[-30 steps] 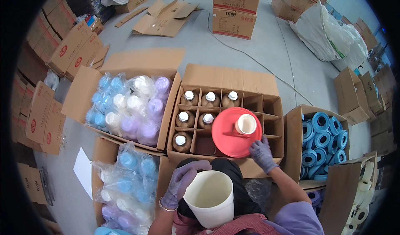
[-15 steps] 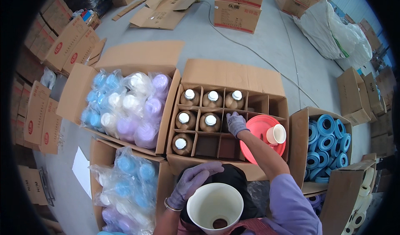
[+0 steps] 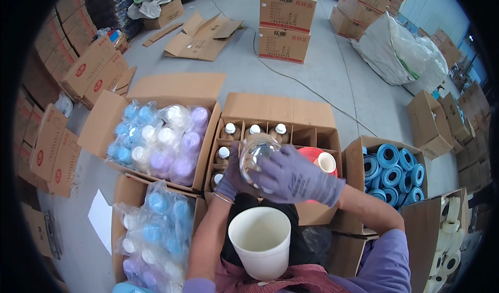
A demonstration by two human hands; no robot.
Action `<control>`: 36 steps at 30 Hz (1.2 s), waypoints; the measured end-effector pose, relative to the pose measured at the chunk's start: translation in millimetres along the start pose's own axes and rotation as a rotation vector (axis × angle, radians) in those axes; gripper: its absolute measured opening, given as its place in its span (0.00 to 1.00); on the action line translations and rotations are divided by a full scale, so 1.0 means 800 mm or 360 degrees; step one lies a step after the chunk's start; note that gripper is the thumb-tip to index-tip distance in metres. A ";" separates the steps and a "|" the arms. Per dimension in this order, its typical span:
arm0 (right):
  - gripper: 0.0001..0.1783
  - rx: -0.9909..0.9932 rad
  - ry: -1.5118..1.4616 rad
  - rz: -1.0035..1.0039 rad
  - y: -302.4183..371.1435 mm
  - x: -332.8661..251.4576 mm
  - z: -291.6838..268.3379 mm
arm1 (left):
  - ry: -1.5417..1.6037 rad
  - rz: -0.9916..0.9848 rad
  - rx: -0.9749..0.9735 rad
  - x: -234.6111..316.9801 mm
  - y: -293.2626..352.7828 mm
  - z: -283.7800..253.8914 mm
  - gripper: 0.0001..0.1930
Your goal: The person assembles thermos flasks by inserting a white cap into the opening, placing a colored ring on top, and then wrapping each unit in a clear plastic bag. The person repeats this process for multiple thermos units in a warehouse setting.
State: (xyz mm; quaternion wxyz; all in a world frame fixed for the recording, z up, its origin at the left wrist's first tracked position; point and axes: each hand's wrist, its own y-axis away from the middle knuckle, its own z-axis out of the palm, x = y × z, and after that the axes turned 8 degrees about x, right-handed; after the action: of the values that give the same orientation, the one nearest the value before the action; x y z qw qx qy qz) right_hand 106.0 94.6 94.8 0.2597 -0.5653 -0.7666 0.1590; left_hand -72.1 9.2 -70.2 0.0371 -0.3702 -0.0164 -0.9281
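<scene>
Above the near part of a divided carton (image 3: 278, 106), a shiny, rounded glass bottle (image 3: 258, 148) is held between both gloved hands. My left hand (image 3: 232, 174) closes round its left side, partly hidden behind it. My right hand (image 3: 299, 176) wraps its fingers over the right side. Several bottles with white tops (image 3: 280, 129) stand in the carton's compartments; my hands and the held bottle cover some. On the carton's right side lies a red round tray (image 3: 310, 152) with a white cup (image 3: 326, 162) on it. Below my hands, a white plastic bucket-shaped container (image 3: 260, 236) rests at my lap.
An open carton of bagged blue, white and purple parts (image 3: 169, 137) stands left, with another bagged batch (image 3: 161, 230) nearer. At right is a carton of blue rings (image 3: 390, 173), and white rings (image 3: 447, 241) nearer. Stacked cartons (image 3: 285, 23) and a flattened carton (image 3: 202, 37) lie beyond.
My right hand has come out of the carton compartment and back toward me, with a glass bottle now in it. My left hand has moved up to meet the bottle. The view has shifted.
</scene>
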 end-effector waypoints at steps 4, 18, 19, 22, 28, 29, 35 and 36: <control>0.31 0.0201 -0.0497 0.0109 0.050 -0.059 -0.031 | 0.0237 0.0085 0.0462 0.033 0.029 0.008 0.36; 0.36 0.0782 -0.1589 0.1209 0.226 -0.334 0.027 | -0.1293 0.0108 0.1178 -0.054 0.393 0.056 0.33; 0.39 0.0626 -0.1496 0.1170 0.199 -0.317 0.017 | -0.1468 0.0164 0.1192 -0.075 0.416 0.041 0.31; 0.49 0.0574 -0.2044 0.1144 0.129 -0.244 0.005 | -0.2332 0.0289 0.0891 -0.088 0.414 0.028 0.22; 0.50 0.0466 -0.1802 0.0720 0.038 -0.185 -0.026 | -0.2751 0.0507 0.0461 0.020 0.280 0.180 0.36; 0.49 0.0498 -0.1752 0.0759 0.037 -0.180 -0.034 | -0.2787 0.0548 0.0396 0.021 0.257 0.193 0.39; 0.46 0.0709 -0.1489 0.1174 0.009 -0.171 -0.053 | -0.1989 0.0569 0.0905 0.054 0.239 0.262 0.49; 0.46 0.0740 -0.1496 0.1218 0.004 -0.172 -0.054 | -0.2054 0.0783 0.0862 0.053 0.234 0.264 0.45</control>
State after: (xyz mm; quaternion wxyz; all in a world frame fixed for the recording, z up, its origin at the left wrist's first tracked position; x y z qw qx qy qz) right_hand 164.5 -37.2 98.5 -0.0628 -0.5977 -0.4886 0.6326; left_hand 57.3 -167.8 112.3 0.3170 -0.8129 -0.1800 -0.4542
